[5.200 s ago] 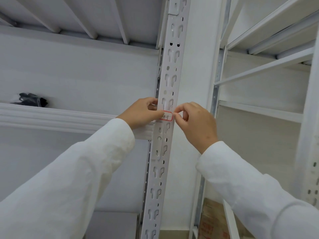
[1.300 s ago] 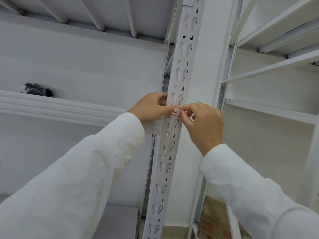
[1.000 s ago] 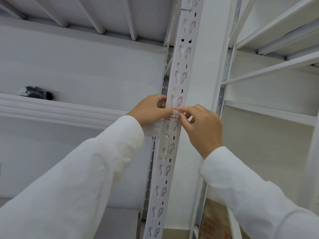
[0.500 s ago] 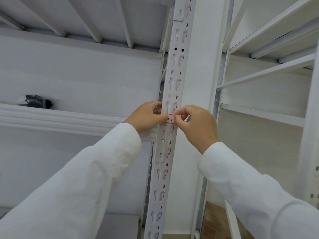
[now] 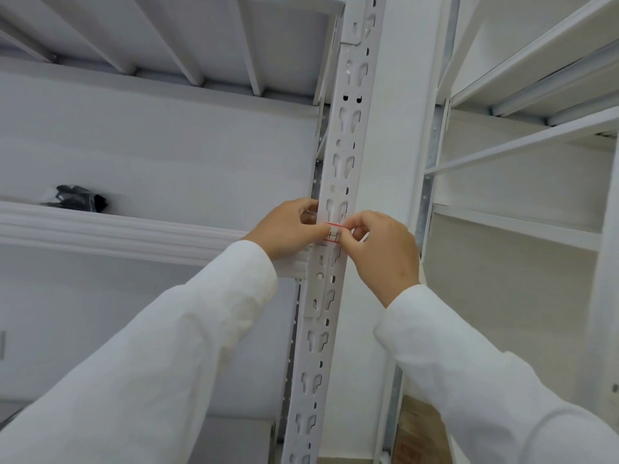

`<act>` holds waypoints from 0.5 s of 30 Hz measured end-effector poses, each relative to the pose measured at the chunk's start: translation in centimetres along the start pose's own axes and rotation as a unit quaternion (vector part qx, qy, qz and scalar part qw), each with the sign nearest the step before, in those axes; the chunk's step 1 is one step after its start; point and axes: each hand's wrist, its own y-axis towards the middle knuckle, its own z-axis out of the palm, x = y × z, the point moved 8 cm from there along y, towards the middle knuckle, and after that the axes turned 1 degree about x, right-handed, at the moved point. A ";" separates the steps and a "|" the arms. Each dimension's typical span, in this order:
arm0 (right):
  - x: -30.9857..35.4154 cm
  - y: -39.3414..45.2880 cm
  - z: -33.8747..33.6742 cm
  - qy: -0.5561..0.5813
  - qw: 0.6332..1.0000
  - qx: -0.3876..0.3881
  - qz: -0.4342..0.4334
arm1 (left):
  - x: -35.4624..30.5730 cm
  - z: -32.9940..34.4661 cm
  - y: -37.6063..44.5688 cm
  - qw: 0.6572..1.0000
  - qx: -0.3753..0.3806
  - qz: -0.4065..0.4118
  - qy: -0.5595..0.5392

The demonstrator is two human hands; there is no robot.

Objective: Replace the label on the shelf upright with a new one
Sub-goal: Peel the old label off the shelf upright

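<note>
Two hands meet on the white shelf upright (image 5: 338,162) at the level of the left shelf beam (image 5: 117,234). Between them sits a small label (image 5: 332,233) with a red border, flat on the face of the upright. The left hand (image 5: 288,229) is curled, its thumb pressed on the left end of the label. The right hand (image 5: 382,252) pinches the right end between thumb and forefinger. Both arms wear white sleeves (image 5: 167,363). A dark bundle (image 5: 80,199) lies on the left shelf, well apart.
</note>
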 end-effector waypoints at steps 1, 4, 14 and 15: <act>-0.1 0.2 -0.1 0.003 1.000 0.007 0.002 | 0.0 0.0 0.0 1.000 0.000 0.000 0.000; -0.6 0.2 -0.7 0.018 1.000 -0.014 0.001 | 0.0 0.1 -0.1 1.000 0.004 -0.001 0.002; 0.7 0.4 -0.1 -0.082 0.995 0.012 -0.057 | 0.2 0.0 0.2 1.000 -0.001 0.003 0.005; 0.7 0.5 -0.1 -0.088 0.994 0.020 -0.059 | 0.2 0.0 0.2 1.000 -0.002 0.003 0.006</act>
